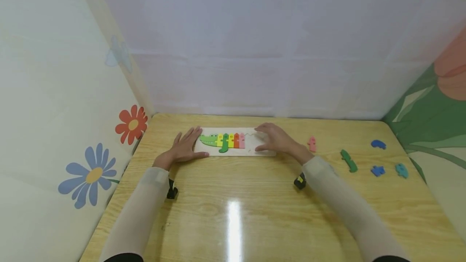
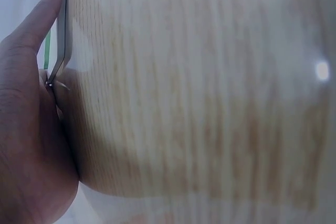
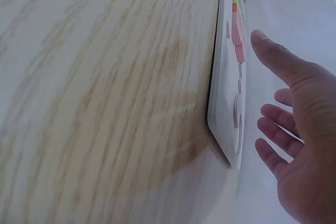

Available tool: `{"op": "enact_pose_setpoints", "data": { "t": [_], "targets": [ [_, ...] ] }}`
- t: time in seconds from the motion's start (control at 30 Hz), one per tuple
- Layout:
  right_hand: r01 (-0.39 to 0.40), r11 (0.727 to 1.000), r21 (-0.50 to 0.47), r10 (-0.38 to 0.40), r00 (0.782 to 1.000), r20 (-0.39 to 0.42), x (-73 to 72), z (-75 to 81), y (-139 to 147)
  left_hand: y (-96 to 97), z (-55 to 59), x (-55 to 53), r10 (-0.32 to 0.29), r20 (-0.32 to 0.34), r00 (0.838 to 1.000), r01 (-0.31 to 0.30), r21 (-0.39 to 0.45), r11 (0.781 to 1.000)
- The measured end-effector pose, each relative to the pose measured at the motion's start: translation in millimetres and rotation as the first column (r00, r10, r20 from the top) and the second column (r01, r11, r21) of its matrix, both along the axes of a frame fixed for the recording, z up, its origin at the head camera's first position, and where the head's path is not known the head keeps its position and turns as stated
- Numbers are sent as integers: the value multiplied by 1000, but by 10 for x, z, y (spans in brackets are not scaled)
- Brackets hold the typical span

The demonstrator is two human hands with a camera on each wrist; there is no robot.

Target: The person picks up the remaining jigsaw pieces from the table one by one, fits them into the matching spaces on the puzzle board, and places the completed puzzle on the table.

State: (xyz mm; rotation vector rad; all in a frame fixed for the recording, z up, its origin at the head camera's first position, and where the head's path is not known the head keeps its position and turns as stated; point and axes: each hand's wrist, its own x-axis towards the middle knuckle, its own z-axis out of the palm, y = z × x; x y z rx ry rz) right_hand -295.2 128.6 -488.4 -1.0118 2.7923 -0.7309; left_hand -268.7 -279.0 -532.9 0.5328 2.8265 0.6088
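A white puzzle board (image 1: 218, 129) lies on the table with a green crocodile head (image 1: 209, 140) at its left end. Beside the head sit yellow, green, orange and pink body pieces (image 1: 236, 140); the right part of the board shows bare recesses. My left hand (image 1: 183, 146) rests at the board's left end, fingers spread and thumb along the near edge. Over the right end hovers my right hand (image 1: 276, 138), thumb and fingers apart. In the right wrist view nothing lies between those fingers (image 3: 278, 124), and the board (image 3: 223, 93) is just beside them.
To the right lie loose pieces: a pink one (image 1: 312, 144), a long green one (image 1: 349, 161), a dark blue curved one (image 1: 378, 144), a blue one (image 1: 378, 170) and a teal one (image 1: 402, 170). A pale curtain (image 1: 255, 72) hangs behind the wooden table (image 1: 204, 213).
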Motion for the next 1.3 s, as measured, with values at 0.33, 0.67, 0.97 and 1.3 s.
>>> {"op": "enact_pose_setpoints", "data": {
  "t": [0.33,0.67,0.97,1.3],
  "targets": [
    [-10,1000,2,10,1000,-30,70,1,125,30,69,23,2,11,1000,-1,-14,1000],
    [-16,1000,6,16,999,-43,127,20,257,61,139,57,7,20,1000,-6,-67,998],
    [-6,1000,-30,4,999,-54,158,42,434,56,145,38,5,24,1000,-4,-55,999],
    [16,999,-44,-18,999,-45,212,57,593,53,131,57,9,18,1000,-8,-53,999]
  ]
}}
